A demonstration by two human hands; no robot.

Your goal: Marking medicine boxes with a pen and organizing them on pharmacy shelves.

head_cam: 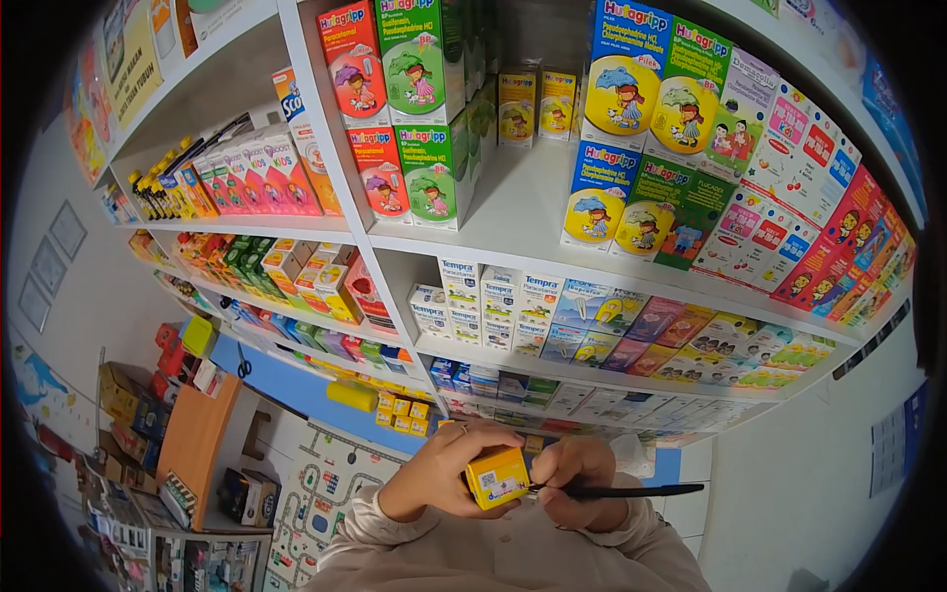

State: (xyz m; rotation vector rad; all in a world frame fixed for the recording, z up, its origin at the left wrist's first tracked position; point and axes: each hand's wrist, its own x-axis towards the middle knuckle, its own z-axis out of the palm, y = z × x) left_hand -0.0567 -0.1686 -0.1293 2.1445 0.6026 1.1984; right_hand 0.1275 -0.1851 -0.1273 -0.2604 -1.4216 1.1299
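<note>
Near the bottom middle of the head view, my left hand (444, 466) grips a small yellow carton (497, 477) with a printed code on its upturned end. My right hand (581, 477) pinches a slim black pen-like tool (636, 490), whose long end points right. Its other end meets the carton's right side, close to my right fingers. I cannot tell whether the tip touches the carton. Both hands are in front of my chest, below the medicine shelves. Several similar small yellow boxes (402, 413) stand beyond my left hand on a blue surface (296, 392).
White shelves (503, 192) full of medicine cartons rise before me, including Hufagripp boxes (425, 70) and Tempra boxes (462, 296). A yellow cylinder (351, 396) and black scissors (243, 361) lie on the blue surface. At left are a wooden counter (196, 444) and a road-patterned mat (318, 510).
</note>
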